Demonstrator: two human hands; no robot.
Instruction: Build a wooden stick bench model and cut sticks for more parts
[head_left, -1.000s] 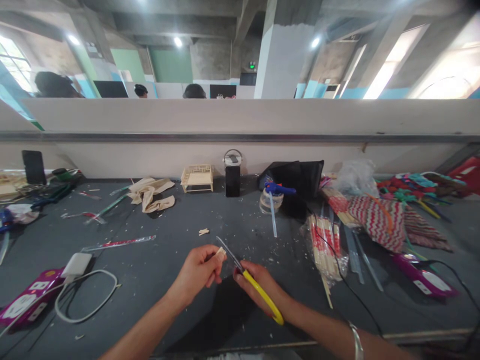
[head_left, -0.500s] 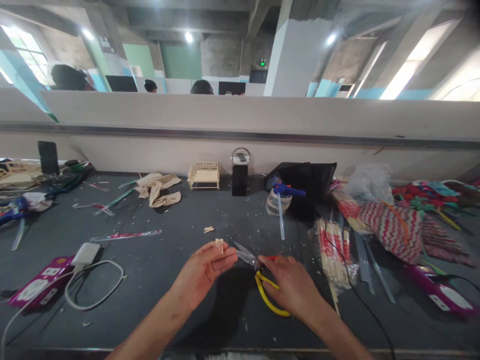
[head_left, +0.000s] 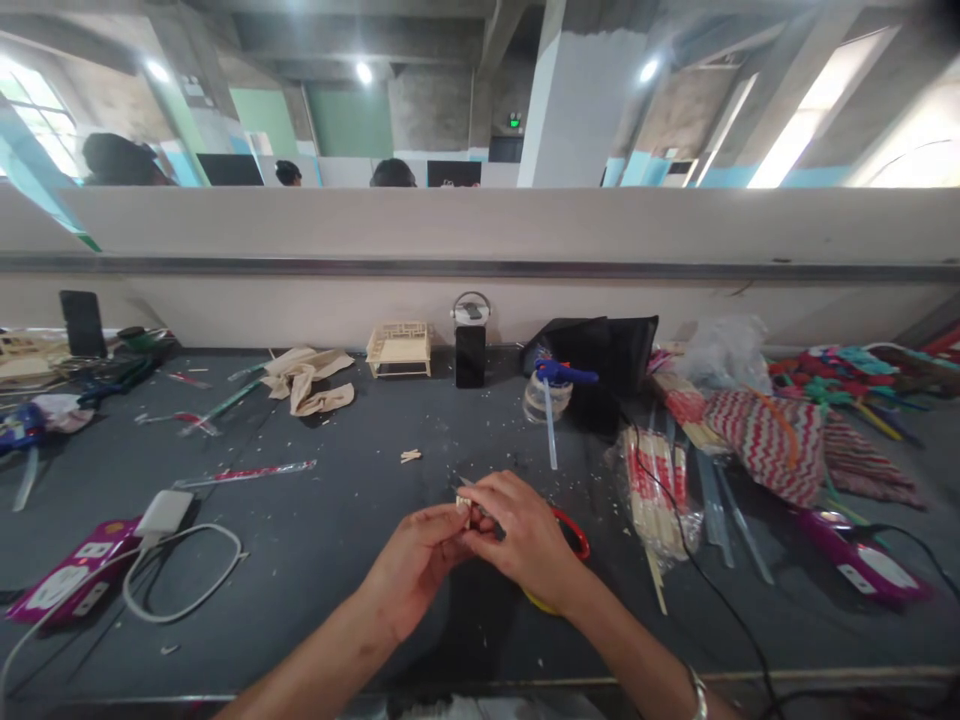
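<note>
Your left hand (head_left: 420, 550) has its fingers closed in a pinch on a small wooden piece (head_left: 463, 503), on your side of the black phone (head_left: 470, 357). Your right hand (head_left: 521, 530) curls around the mostly hidden scissors (head_left: 580, 538), fingertips meeting at the piece. Left of the phone, a miniature bench (head_left: 400, 350) stands assembled; short sticks (head_left: 410, 456) lie loose nearer you than the phone, so work on small parts looks unfinished.

The one head camera looks from the near side of the dark table (head_left: 300, 560), facing forward and down toward the upright black phone (head_left: 470, 357). The left hand (head_left: 420, 555) and right hand (head_left: 529, 530) are closer than the phone; the partition (head_left: 480, 225) rises behind it.
</note>
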